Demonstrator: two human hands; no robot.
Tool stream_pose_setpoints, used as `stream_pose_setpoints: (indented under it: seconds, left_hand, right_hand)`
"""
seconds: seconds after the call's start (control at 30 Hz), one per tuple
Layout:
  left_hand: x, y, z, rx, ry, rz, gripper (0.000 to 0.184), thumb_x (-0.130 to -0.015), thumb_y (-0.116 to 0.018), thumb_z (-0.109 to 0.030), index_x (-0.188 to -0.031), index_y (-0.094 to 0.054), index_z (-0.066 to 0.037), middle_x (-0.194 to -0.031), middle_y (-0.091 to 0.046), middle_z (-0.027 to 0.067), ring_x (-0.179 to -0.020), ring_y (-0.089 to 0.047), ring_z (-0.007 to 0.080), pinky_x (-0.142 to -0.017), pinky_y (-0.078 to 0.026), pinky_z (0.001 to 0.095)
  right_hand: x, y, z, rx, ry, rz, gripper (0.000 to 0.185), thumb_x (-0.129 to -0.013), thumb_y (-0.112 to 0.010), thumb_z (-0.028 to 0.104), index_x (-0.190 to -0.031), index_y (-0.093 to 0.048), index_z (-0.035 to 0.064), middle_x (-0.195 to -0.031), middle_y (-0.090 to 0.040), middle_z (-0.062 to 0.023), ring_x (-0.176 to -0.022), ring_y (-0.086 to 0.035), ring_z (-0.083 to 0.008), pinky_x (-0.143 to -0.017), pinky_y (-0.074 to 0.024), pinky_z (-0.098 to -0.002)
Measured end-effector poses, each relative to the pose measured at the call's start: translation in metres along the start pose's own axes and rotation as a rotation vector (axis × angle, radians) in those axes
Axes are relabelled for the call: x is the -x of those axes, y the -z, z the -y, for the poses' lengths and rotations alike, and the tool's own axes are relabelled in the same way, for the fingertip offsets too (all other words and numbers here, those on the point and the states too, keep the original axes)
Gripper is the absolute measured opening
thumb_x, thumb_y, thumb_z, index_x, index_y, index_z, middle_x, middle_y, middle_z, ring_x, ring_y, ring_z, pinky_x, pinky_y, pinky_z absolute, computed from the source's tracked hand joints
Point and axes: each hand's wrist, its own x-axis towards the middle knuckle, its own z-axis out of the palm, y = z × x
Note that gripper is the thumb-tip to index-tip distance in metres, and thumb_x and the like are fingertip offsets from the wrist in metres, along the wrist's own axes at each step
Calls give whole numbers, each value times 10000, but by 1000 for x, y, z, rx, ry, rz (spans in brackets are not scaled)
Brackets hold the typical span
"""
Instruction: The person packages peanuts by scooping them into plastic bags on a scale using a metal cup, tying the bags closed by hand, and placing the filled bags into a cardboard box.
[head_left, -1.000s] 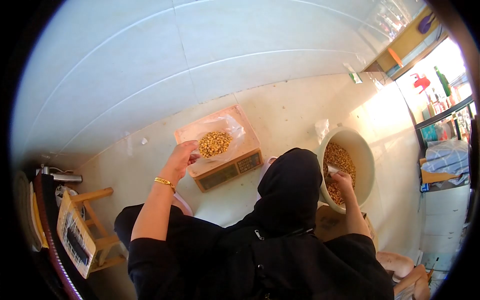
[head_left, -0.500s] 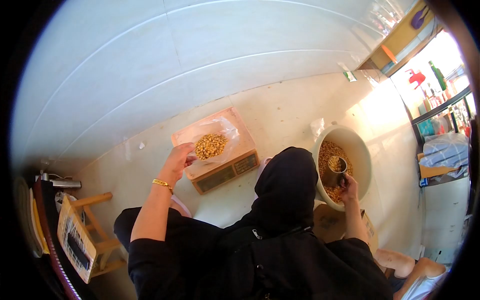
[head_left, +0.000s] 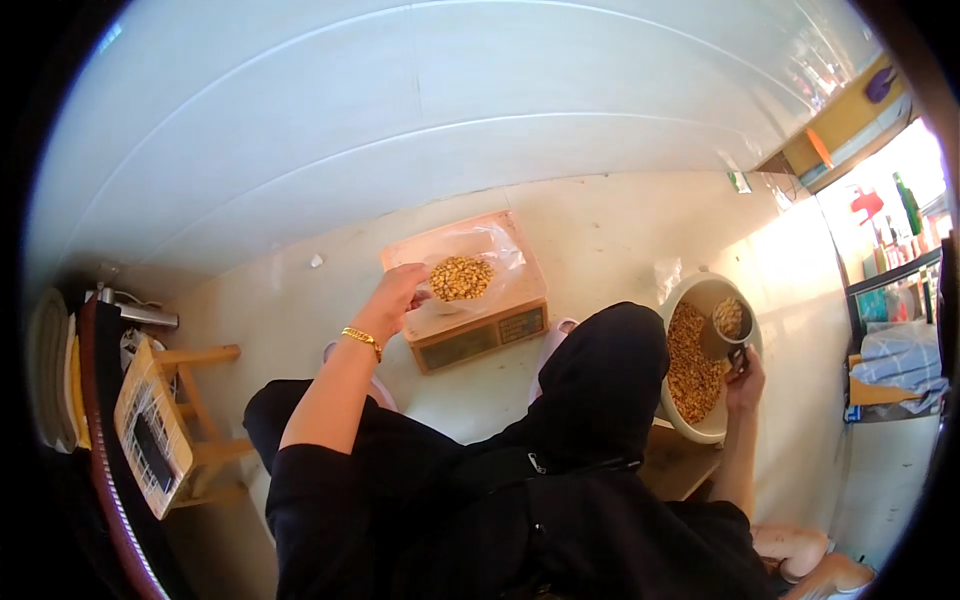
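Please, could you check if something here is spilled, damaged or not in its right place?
Nothing looks clearly spilled or damaged; the kernels lie gathered in the plastic bag on the scale. One oddity: a small white scrap, perhaps litter, lies loose on the floor, left of the scale.

Left hand [head_left: 405, 287] pinching, right hand [head_left: 744, 378] clenched
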Motion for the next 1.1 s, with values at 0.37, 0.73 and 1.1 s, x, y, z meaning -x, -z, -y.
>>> stream_pose_setpoints:
  seconds: [0.37, 0.73, 1.1]
  left_hand:
    - [-3, 3, -3, 100, 52, -47, 401, -879, -558, -367, -1132, -524, -57, -1097, -522, 39, -789, -575, 176, -738, -428, 321]
    - [1, 6, -6, 200, 32, -72, 540, -916, -458, -461, -1238, -501, -31, -1125, -553, 37, -744, -576, 147, -743, -428, 296]
    - [-1, 4, -1, 242, 51, -73, 441, -903, -503, -450, -1133, -542, -75, -1018, -553, 13, -722, -574, 131, -710, -433, 283]
  right_hand:
    - [59, -254, 60, 57, -107, 720, 137, -898, -536, 278, -873, -525, 144, -613, -451, 44, -552, -373, -57, -513, -298, -221]
    - [79, -404, -93, 973, -268, 937, 274, -792, -631, 276, -601, -524, 112, -555, -407, 43, -443, -313, -58, -442, -256, -222]
    - [91, -401, -141, 1789, 715, 978, 231, -812, -623, 289, -889, -692, 83, -874, -667, -166, -847, -633, -339, -748, -489, -433]
